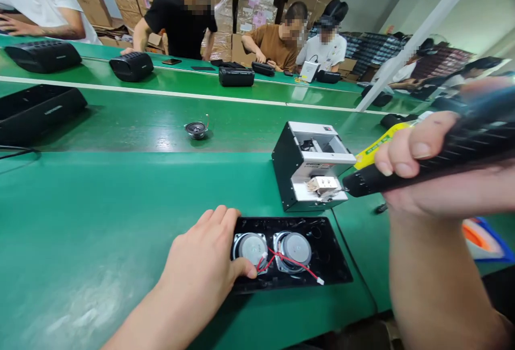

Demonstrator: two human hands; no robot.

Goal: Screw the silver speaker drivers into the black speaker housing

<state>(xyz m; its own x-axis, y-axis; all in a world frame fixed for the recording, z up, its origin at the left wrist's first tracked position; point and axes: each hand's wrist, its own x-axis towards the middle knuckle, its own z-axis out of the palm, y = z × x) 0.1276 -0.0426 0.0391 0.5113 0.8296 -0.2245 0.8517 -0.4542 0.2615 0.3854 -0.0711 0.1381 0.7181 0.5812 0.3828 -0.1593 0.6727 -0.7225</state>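
A black speaker panel (pixel 325 259) lies on the green bench (pixel 120 216) close to me, with two round silver speaker drivers (pixel 251 248) and red and white wires (pixel 293 263) on it. My left hand (pixel 203 261) rests on the panel's left end, its fingers curled over the edge and the thumb against the left driver. My right hand (pixel 414 157) is closed round a black electric screwdriver (pixel 442 159), whose tip points at the front of a small black and white screw feeder box (pixel 309 165) just behind the panel.
A loose small speaker driver (pixel 196 129) lies on the conveyor. Black speaker housings (pixel 38 111) sit at the left and further back (pixel 131 66). Several people work along the far side. An orange and blue object (pixel 483 240) lies at the right.
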